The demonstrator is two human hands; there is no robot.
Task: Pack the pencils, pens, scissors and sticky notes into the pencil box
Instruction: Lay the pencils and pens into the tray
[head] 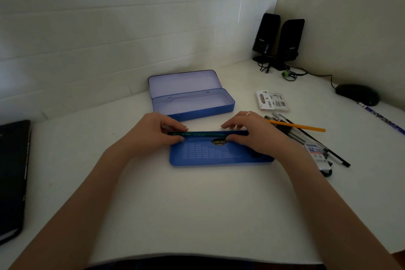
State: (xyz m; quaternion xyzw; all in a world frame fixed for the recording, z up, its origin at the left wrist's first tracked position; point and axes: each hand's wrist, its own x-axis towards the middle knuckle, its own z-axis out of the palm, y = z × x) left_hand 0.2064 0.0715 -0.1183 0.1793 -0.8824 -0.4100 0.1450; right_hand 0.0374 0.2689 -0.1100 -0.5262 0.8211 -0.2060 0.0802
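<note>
An open blue pencil box (197, 107) stands at the middle of the white desk, lid back, nothing inside. In front of it lies a flat blue tray (219, 155). Over the tray's far edge, my left hand (157, 131) and my right hand (247, 131) hold the two ends of a dark green pencil (201, 134), level. A heap of pens and pencils (306, 136), with an orange pencil (302, 126) on top, lies right of my right hand. A small pack (317, 155) lies at the heap's near end. No scissors or sticky notes show clearly.
A white packaged item (271, 99) lies right of the box. Two black speakers (278, 39) with cables stand in the back right corner, a black mouse (357, 93) and a patterned pencil (381, 117) at far right. A black folder (13, 177) lies at the left edge.
</note>
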